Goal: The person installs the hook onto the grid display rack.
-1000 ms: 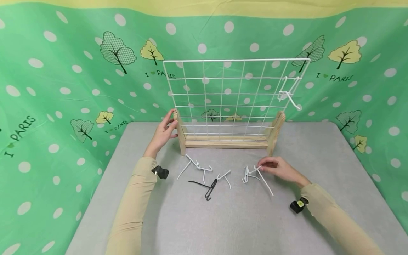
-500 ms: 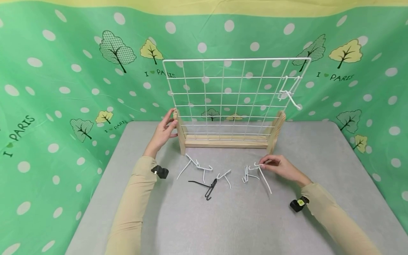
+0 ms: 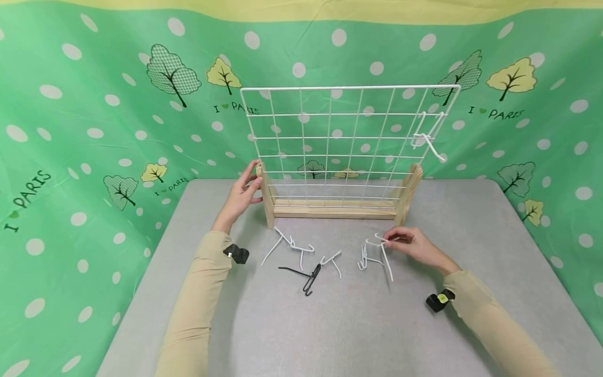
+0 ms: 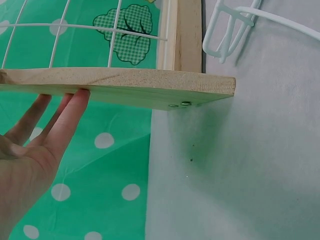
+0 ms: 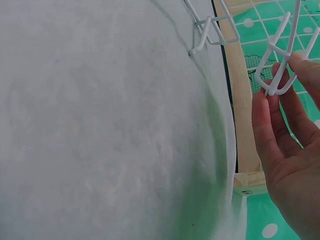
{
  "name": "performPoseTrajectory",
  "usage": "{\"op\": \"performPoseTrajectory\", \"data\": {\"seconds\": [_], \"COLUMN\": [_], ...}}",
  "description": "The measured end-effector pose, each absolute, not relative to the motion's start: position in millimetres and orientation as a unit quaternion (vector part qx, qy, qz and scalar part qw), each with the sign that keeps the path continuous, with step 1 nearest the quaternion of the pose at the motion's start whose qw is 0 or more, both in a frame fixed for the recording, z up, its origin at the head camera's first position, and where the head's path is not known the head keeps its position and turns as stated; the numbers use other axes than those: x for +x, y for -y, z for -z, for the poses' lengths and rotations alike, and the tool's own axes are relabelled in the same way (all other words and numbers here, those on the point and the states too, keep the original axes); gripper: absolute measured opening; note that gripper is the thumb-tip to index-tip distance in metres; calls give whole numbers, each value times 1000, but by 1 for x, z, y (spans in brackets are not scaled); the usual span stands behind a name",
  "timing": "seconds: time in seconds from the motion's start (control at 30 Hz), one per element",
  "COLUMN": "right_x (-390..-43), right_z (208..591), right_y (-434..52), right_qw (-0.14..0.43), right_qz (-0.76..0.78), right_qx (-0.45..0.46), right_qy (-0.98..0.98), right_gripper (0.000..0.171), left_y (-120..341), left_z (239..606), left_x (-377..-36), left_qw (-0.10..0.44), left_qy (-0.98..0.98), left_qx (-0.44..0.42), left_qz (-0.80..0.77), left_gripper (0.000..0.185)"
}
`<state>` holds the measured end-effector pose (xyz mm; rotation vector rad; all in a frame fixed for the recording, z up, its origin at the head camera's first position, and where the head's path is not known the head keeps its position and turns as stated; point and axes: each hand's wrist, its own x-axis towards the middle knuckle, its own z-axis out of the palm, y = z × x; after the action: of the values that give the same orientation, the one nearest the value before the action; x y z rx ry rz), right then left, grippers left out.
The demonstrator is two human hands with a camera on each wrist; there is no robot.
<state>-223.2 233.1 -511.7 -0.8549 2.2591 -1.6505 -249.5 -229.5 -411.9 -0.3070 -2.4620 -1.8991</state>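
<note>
White hook (image 5: 283, 65) has tipped up a bit from earlier, pinched by the right hand (image 3: 414, 246) in front of the rack (image 3: 334, 212), which the left hand (image 3: 240, 199) touches with straight fingers, so probably mid-pickup, next needing a steady lift.

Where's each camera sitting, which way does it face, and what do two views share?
Head: head-worn, facing forward and down at the wire grid and table; left hand, right hand and sleeves show.
Left wrist: on that wrist, facing the wooden side panel; left hand shows, touching it.
Right wrist: on that wrist, facing the white hook the right hand pinches.
Both wrist views share the wire grid.
</note>
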Motion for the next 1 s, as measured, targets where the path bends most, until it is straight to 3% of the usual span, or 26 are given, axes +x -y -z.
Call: {"op": "performPoseTrajectory", "data": {"seconds": [1.0], "right_x": [-233], "right_z": [484], "right_y": [-220], "right_qw": [53], "right_qz": [614], "right_qx": [-222], "right_qy": [-755], "right_gripper": [19], "left_y": [229], "left_z": [413], "left_x": [-250], "left_qw": [1], "left_qy": [777], "left_qx": [-84], "left_qz": [623], "left_gripper": [56]}}
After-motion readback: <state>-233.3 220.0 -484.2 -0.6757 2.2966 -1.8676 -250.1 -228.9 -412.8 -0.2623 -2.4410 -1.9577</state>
